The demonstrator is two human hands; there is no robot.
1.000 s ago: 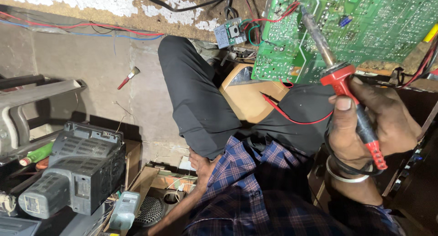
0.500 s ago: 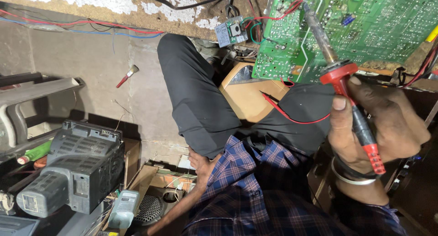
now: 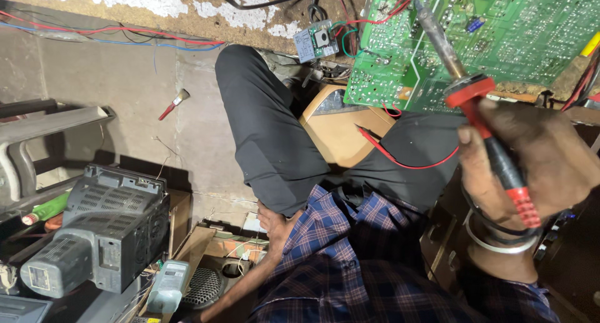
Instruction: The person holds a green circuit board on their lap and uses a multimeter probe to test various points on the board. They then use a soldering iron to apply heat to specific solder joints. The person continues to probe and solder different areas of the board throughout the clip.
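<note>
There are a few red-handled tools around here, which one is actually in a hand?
The soldering iron, gripped in the right hand against the green circuit board. The small red-handled brush lies untouched on the floor.

**Stuff lying around the repair corner**

Old grey TV casing (image 3: 103,232) sits back-up on the left, a green bottle (image 3: 45,209) just beside it. Small red-handled brush (image 3: 173,103) lies on the concrete floor (image 3: 112,85). Speaker grille (image 3: 205,287) and a pale plastic bottle (image 3: 167,285) sit near the casing.

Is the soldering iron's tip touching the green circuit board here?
Cannot tell. In the head view the soldering iron, gripped by the right hand, lies across the green circuit board, its tip overlapping the board, but from this angle neither contact nor a gap shows.
</note>
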